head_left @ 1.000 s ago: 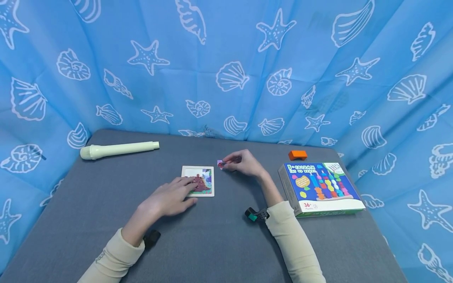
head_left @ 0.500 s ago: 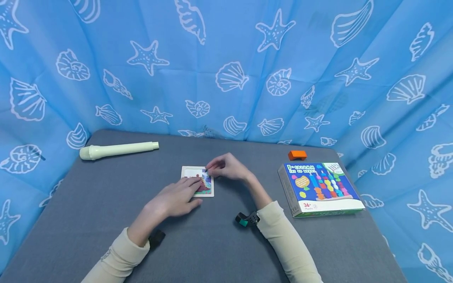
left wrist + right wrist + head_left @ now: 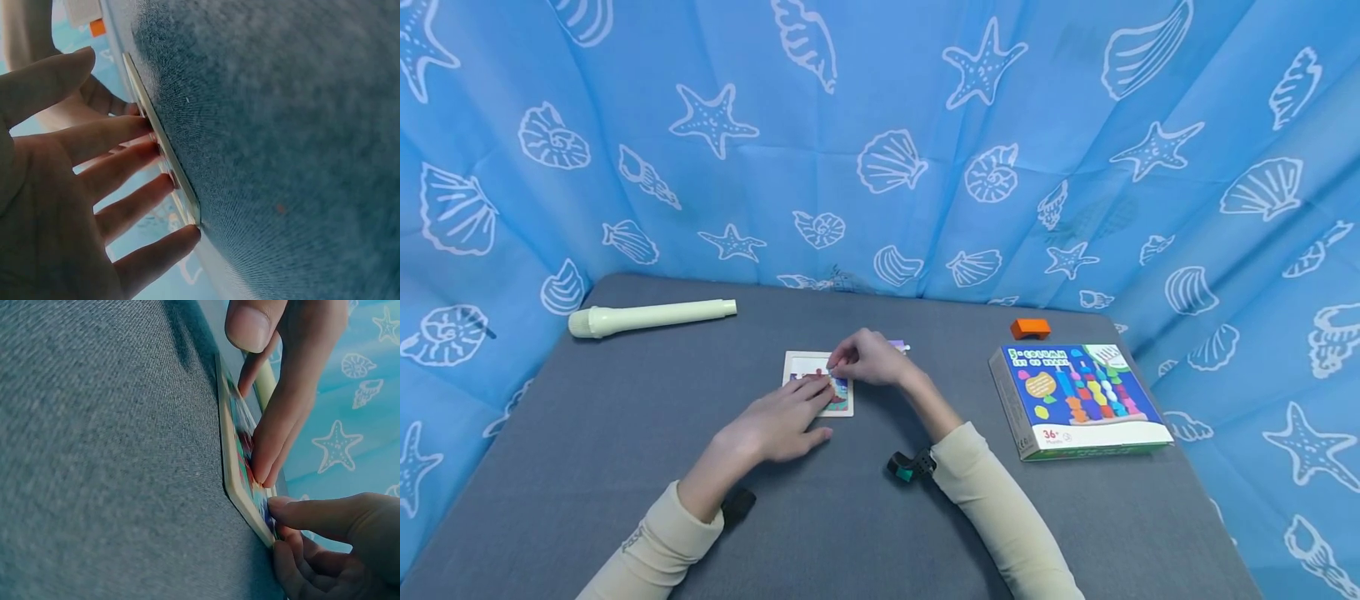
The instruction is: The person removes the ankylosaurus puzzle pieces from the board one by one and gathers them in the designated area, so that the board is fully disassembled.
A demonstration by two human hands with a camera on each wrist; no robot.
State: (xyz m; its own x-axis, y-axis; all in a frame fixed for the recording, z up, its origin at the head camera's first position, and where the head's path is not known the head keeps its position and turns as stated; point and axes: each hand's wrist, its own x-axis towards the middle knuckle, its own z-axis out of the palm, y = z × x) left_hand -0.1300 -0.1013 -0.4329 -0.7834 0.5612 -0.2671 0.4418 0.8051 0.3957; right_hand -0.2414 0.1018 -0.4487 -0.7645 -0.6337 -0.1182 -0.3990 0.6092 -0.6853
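Note:
A small jigsaw puzzle in a pale frame [image 3: 787, 367] lies flat on the grey table, its picture red, green and purple, with a white patch at the upper left. My left hand [image 3: 778, 421] rests on it, fingers fairly straight and spread across the picture; in the left wrist view the fingertips [image 3: 164, 181] touch the frame's face and edge. At the upper right corner my right hand [image 3: 874, 360] pinches a small puzzle piece between thumb and curled fingers, mostly hidden by them. The right wrist view shows the right thumb [image 3: 312, 515] over the puzzle's corner.
Just behind the right hand lies a purple puzzle piece [image 3: 898, 344]. A pale green toy microphone [image 3: 655, 317] is at the back left. To the right are a boxed bead-stacking toy [image 3: 1078, 400] and an orange block [image 3: 1031, 328]. A blue shell-print curtain [image 3: 880, 167] hangs behind the table.
My right hand has carried the puzzle piece leftward from the table onto the puzzle's upper right. The purple piece behind that hand has come into sight. My left hand has slid slightly right.

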